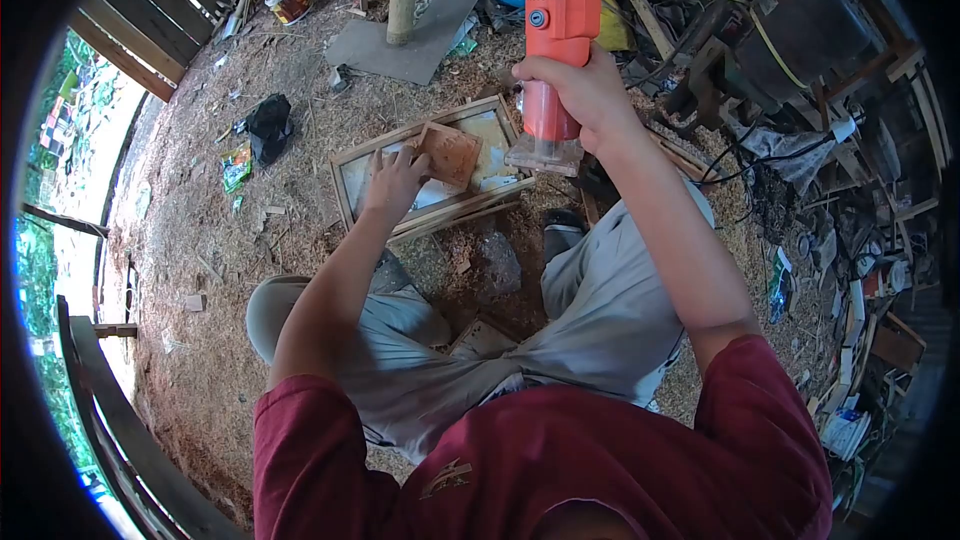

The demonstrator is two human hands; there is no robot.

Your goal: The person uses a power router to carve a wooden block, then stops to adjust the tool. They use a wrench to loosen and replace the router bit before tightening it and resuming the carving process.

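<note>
An orange-red power tool (560, 30) with a clear base stands upright in my right hand (585, 95), whose fingers are wrapped round its body. It is at the right end of a wooden frame (345, 185) with a pale, patchy panel inside. On that panel lies a small square wooden piece (452, 155), slightly tilted. My left hand (398, 180) rests at the left edge of this piece, its fingers bent over the frame and apart. Whether the fingertips grip the piece is hard to see.
Wood shavings cover the ground (220, 260). A black plastic bag (268, 128) lies at the left, a tin (288, 2) and a flat grey sheet (425, 40) farther back. Scrap wood, cables and a dark container (805, 25) crowd the right. My bent legs flank the frame's near side.
</note>
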